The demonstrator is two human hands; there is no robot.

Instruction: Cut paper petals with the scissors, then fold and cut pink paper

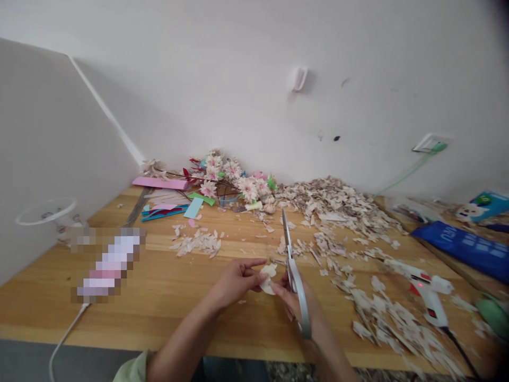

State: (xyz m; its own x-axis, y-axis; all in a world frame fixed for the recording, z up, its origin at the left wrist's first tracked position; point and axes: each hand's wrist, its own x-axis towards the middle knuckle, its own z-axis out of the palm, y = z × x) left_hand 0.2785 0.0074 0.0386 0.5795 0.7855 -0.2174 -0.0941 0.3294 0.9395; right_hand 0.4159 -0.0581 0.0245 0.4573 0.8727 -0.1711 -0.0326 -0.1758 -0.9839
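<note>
1. From my remote seat, I see both hands at work above the middle of the bench (170, 313), near its front edge.
2. The left hand (234, 284) pinches a pale petal piece (268, 281), thumb and fingers closed on its left side.
3. The right hand (292, 303) grips the piece's right side in its fingertips and carries scissors (292, 266), blades toward the back edge; I cannot tell whether the blades are parted.
4. Paper flowers (233, 170) and a scrap pile (338, 204) line the back edge.
5. A glue gun (431, 302), red light glowing, lies toward the right front corner.
</note>
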